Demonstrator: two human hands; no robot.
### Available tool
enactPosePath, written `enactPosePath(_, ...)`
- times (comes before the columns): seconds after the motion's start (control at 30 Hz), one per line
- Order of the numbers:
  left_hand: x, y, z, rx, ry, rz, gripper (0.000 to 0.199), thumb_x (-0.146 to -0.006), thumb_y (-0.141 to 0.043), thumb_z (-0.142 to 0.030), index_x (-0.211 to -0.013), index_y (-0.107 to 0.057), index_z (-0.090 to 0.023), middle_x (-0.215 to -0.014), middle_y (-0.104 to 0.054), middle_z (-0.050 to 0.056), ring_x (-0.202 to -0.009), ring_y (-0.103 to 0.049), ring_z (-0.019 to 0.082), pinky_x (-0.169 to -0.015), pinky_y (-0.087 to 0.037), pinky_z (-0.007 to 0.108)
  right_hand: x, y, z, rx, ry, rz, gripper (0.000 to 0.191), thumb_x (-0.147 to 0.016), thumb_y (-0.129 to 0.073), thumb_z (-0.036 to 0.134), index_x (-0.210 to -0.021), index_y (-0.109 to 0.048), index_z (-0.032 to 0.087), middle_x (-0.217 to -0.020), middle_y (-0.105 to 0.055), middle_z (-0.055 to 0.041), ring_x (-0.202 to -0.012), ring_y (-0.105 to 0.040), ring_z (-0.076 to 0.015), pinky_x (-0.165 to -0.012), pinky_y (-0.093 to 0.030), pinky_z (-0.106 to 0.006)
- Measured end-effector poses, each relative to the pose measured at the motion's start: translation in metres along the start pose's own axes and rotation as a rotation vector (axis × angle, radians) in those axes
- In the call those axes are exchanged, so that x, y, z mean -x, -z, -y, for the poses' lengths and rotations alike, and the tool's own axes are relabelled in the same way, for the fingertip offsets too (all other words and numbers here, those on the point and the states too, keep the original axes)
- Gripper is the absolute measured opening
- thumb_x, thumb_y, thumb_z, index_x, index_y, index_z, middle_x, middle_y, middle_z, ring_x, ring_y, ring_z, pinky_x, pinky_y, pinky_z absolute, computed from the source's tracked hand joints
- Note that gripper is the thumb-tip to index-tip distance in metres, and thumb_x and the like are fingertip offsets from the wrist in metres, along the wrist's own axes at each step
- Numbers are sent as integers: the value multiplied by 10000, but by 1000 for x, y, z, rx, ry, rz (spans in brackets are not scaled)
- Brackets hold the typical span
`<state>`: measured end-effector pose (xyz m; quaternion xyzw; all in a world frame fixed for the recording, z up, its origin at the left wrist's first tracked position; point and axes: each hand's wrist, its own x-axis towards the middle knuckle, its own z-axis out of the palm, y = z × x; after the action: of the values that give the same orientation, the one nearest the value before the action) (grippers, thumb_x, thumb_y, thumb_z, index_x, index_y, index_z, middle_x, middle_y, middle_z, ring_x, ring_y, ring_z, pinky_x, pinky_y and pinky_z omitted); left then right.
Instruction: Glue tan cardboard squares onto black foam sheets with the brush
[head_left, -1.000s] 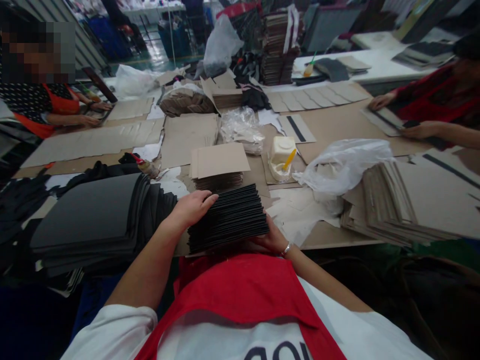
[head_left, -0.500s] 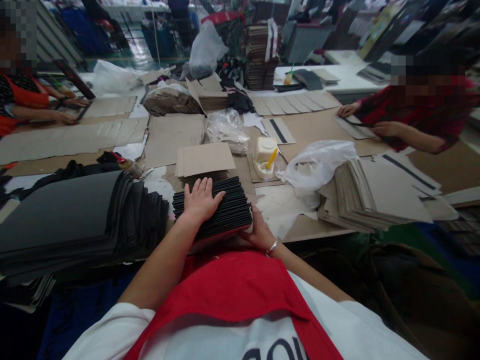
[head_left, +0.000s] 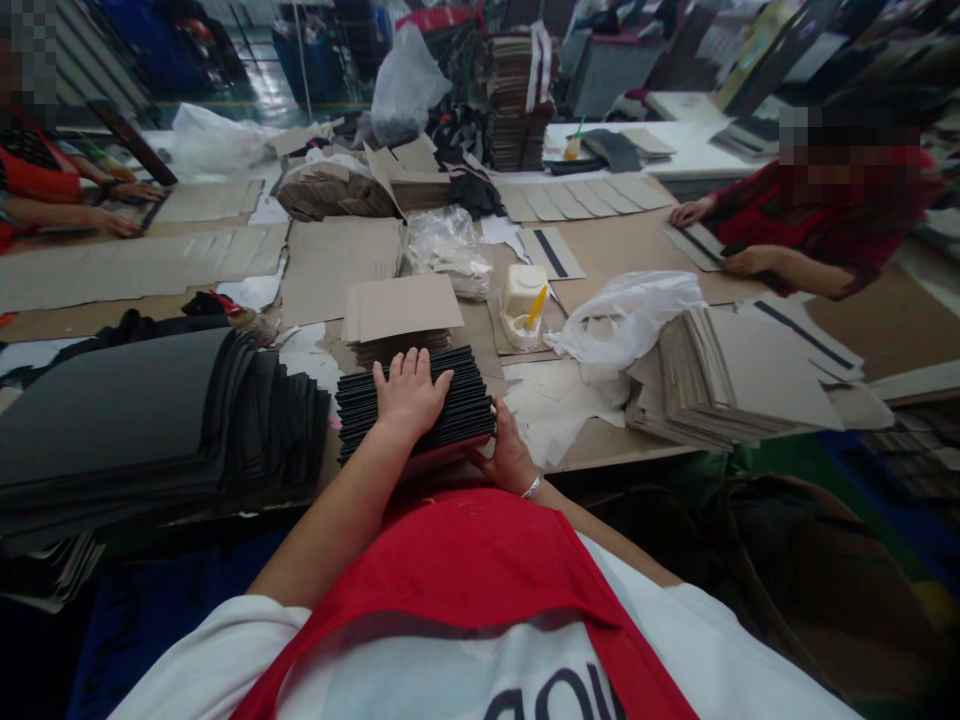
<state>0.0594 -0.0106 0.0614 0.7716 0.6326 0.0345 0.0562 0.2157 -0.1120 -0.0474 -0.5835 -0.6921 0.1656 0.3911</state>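
A stack of thin black-edged pieces (head_left: 456,392) stands at the table's front edge, close against my red apron; its pieces lie packed on edge in a row. My left hand (head_left: 409,398) rests flat across the top, fingers stretched forward and thumb out to the right. At the stack's right end, my right hand (head_left: 511,452) grips the near corner, fingers along the side and thumb toward the front. Just behind sits a pile of beige cardboard pieces (head_left: 405,308), untouched by either hand.
Left of me lies a large pile of dark grey sheets (head_left: 112,410). A white glue container (head_left: 525,290) with a yellow handle stands ahead, beside a plastic bag (head_left: 637,310). Beige boards (head_left: 765,370) are piled at right. Co-workers' hands work at both far sides.
My left hand has shifted slightly to the right over the stack; my right hand stays at its end. The right co-worker's black strip now lies on a board. The view has moved slightly.
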Motion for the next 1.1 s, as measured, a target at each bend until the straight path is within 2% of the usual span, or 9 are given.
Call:
enactPosePath(0.2, 3, -1, 1, 4, -7, -28, 668, -906, -202, -538, -1426, -357, -149, -1464, -388, 112, -1344, -315, 291, -1121, -125, 550, 10, 14, -1, -45, 24, -29, 834, -767, -634, 349, -1439, -162, 206, -1412, -346, -186, -1316, -362, -298, -1016, -429, -504)
enactPosePath(0.33, 7, 0, -1, 1, -8, -32, 653, -908, -218, -531, -1422, -366, -156, -1458, -399, 108, -1335, -328, 291, -1123, -123, 541, 17, 15, 0, -15, 8, -111, 632, -753, -623, 321, -1317, -353, 229, -1218, -505, -140, -1184, -477, -284, -975, -450, -497)
enactPosePath(0.43, 10, 1, -2, 8, -13, -42, 647, -911, -227, -523, -1415, -376, -146, -1449, -411, 116, -1326, -340, 292, -1122, -126, 540, 19, 15, 2, 28, 40, -189, 480, -756, -616, 312, -1194, -431, 245, -1083, -547, -104, -1055, -536, -257, -916, -479, -473)
enactPosePath(0.5, 12, 1, -2, 15, -18, -46, 646, -911, -230, -520, -1413, -377, -141, -1444, -415, 122, -1324, -342, 295, -1120, -127, 544, 19, 17, 4, 40, 60, -207, 420, -759, -612, 303, -1139, -442, 251, -1039, -551, -91, -1008, -544, -245, -887, -483, -458)
enactPosePath(0.7, 12, 2, -2, -4, -10, -10, 642, -913, -222, -518, -1427, -353, -157, -1462, -392, 109, -1341, -320, 293, -1123, -117, 541, 13, 23, 11, -15, 9, -126, 311, -765, -593, 298, -1040, -456, 253, -962, -542, -68, -964, -530, -231, -864, -458, -426)
enactPosePath(0.9, 7, 6, 3, -27, -45, 59, 661, -906, -214, -551, -1444, -318, -181, -1478, -368, 99, -1348, -312, 299, -1119, -136, 543, 8, 25, 16, -12, 19, -141, 292, -769, -590, 261, -1022, -445, 251, -929, -551, -51, -856, -540, -198, -769, -489, -382)
enactPosePath(1.1, 3, 8, 13, -35, -107, 136, 711, -892, -211, -597, -1460, -277, -175, -1505, -314, 103, -1370, -274, 311, -1121, -119, 547, 8, 25, 18, 24, 6, -162, 244, -780, -596, 280, -978, -458, 243, -887, -548, -44, -872, -540, -198, -748, -501, -374)
